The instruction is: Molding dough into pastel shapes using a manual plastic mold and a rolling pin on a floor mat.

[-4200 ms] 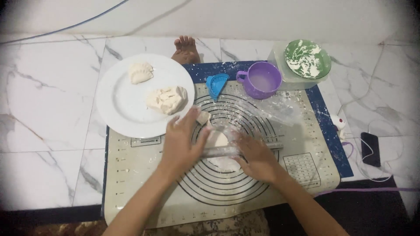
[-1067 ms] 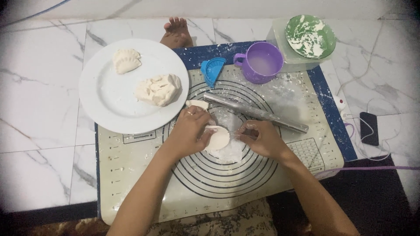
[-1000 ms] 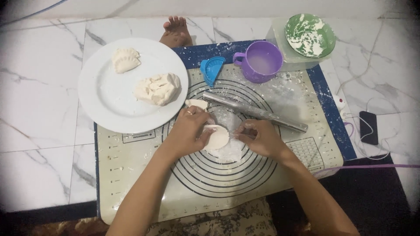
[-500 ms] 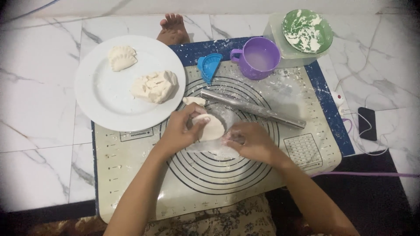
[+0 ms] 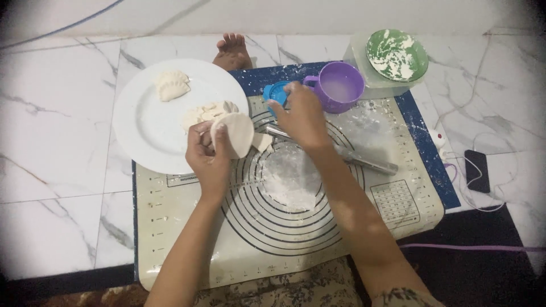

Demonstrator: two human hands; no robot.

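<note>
The left hand had come up off the baking mat. Half a second before, both hands were low over the middle rings of the mat, with the round dough piece lying flat between them. Now the dough piece was in the air, just over the edge of the white plate. The left fingers pinched its left edge, and the thin circle stood almost upright, facing the camera.

The right hand had moved too. It had left the middle of the mat and reached up to the blue dumpling press, which sat beside the purple cup. Its fingers were bent over the press and touching it. It could not be told whether they had really closed on it yet, because the hand hid most of the press.

A white patch of flour was left on the mat where the dough had been. The rolling pin lay slanted on the mat, partly under the right wrist, and nobody held it.

So the rolling looked done for this piece. It seemed the wrapper was ready to go into the press, like the folded dumplings already on the plate. A small lump of dough waited near the plate. The green bowl stood well apart at the top.
</note>
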